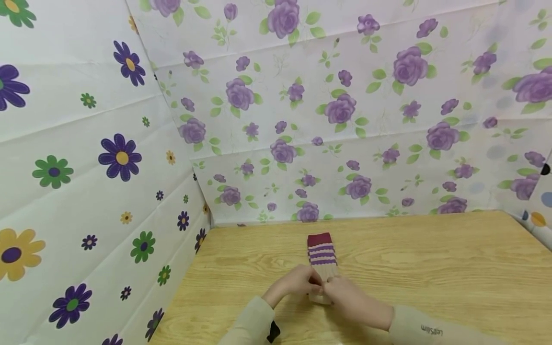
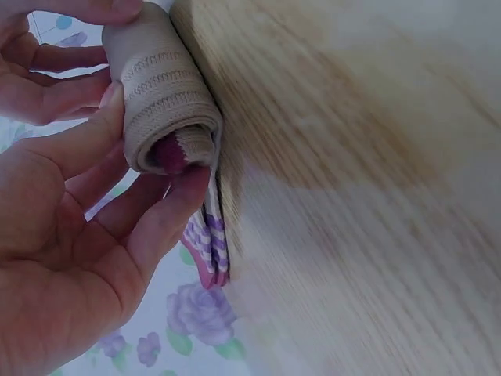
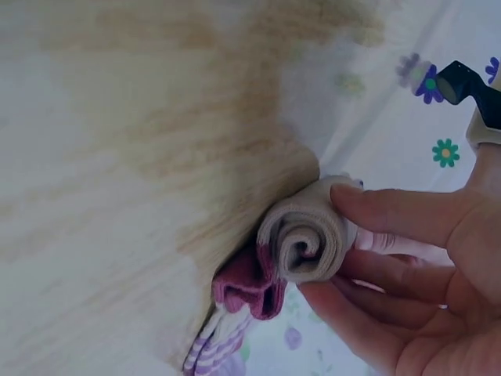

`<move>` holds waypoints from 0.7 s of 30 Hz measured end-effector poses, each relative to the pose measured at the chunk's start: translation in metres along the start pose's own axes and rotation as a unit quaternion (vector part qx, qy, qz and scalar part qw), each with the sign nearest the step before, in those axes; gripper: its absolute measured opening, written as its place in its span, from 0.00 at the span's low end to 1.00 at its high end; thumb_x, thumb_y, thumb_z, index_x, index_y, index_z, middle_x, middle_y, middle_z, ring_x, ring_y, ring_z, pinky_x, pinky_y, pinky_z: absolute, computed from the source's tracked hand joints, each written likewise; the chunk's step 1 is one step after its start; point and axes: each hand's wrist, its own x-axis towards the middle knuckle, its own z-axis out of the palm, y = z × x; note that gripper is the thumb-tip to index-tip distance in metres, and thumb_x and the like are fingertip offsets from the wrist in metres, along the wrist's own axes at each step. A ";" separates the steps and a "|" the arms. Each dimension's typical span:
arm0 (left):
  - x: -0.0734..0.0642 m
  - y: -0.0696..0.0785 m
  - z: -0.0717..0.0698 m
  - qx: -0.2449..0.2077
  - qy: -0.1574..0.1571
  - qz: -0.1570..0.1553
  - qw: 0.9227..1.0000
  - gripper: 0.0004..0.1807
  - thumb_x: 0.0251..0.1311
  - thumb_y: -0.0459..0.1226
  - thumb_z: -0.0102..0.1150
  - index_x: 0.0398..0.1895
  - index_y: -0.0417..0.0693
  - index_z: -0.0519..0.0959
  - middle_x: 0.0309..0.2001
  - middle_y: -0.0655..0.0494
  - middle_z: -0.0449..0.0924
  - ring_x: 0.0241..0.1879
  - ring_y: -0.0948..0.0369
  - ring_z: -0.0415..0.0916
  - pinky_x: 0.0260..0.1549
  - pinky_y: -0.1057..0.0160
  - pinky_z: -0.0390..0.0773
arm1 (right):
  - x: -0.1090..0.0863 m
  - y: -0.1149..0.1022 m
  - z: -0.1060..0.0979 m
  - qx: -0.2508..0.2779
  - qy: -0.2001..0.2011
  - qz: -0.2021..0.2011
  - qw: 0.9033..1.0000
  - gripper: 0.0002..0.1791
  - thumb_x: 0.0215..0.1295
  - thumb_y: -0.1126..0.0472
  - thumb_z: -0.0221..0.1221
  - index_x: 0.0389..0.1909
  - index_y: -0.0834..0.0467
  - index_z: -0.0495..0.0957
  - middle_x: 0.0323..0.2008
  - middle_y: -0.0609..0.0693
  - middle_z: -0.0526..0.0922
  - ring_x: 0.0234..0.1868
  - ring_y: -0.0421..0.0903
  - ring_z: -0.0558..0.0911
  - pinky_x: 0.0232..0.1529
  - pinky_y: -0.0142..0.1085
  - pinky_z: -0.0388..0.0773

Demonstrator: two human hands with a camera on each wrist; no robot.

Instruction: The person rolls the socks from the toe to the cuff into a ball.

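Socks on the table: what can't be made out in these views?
- Head view: the rolled end of the socks is hidden under the left hand and right hand.
- Left wrist view: the table is blurred.
- Right wrist view: the striped part is cut off by the bottom edge.
- Whether it is one sock or two stays unclear.

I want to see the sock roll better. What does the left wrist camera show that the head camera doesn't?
Only the left wrist view shows the roll's end, maroon tucked inside the beige sock. Only the head view shows the flat striped part, both sleeves, and the flowered walls. Both show the left hand and right hand gripping the sock on the wooden table.
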 end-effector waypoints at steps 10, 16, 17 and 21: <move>0.004 -0.010 0.003 -0.077 0.020 -0.020 0.997 0.04 0.58 0.33 0.65 0.35 0.46 0.86 0.32 0.58 0.85 0.27 0.72 0.73 0.27 0.73 0.74 | 0.001 0.002 0.005 -0.047 0.009 -0.023 0.999 0.07 0.47 0.73 0.64 0.27 0.61 0.79 0.20 0.47 0.75 0.22 0.37 0.68 0.23 0.28 0.67; 0.007 -0.012 0.005 -0.101 0.037 -0.029 0.994 0.04 0.57 0.33 0.66 0.33 0.49 0.87 0.32 0.59 0.86 0.27 0.72 0.76 0.26 0.72 0.76 | 0.001 0.000 0.007 -0.033 0.019 0.010 0.999 0.08 0.44 0.75 0.62 0.24 0.60 0.78 0.20 0.50 0.75 0.22 0.41 0.72 0.22 0.31 0.69; 0.007 -0.013 0.005 -0.103 0.039 -0.028 0.994 0.03 0.57 0.33 0.66 0.33 0.49 0.87 0.32 0.59 0.86 0.27 0.72 0.76 0.26 0.72 0.76 | 0.001 0.001 0.006 -0.017 0.016 0.015 1.000 0.09 0.44 0.76 0.62 0.23 0.60 0.78 0.20 0.49 0.75 0.22 0.40 0.71 0.21 0.30 0.68; 0.007 -0.011 0.008 -0.105 0.059 -0.015 0.993 0.02 0.56 0.34 0.67 0.32 0.48 0.87 0.30 0.60 0.86 0.27 0.72 0.75 0.27 0.73 0.75 | 0.002 0.005 0.003 0.054 0.007 0.027 0.998 0.12 0.42 0.80 0.59 0.25 0.61 0.79 0.21 0.49 0.76 0.22 0.36 0.66 0.22 0.28 0.66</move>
